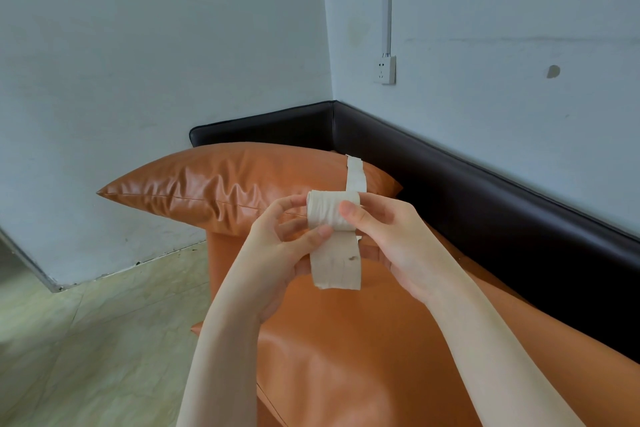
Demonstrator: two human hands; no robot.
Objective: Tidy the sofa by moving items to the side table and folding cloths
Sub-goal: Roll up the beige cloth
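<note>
no readable text, no labels, no brand marks, no numbers on any surface in view

cushion (221, 184) on sofa (346, 340) at left end, wall socket (385, 69) above backrest (485, 191), floor (86, 340) left

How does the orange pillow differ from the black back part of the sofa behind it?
The orange pillow is puffy, wrinkled and glossy, with pointed corners; the black backrest is flat, smooth and duller, with a straight top edge. The pillow is one loose piece lying on the seat; the backrest runs along both walls and bends at the corner. Both look like leather.
</note>
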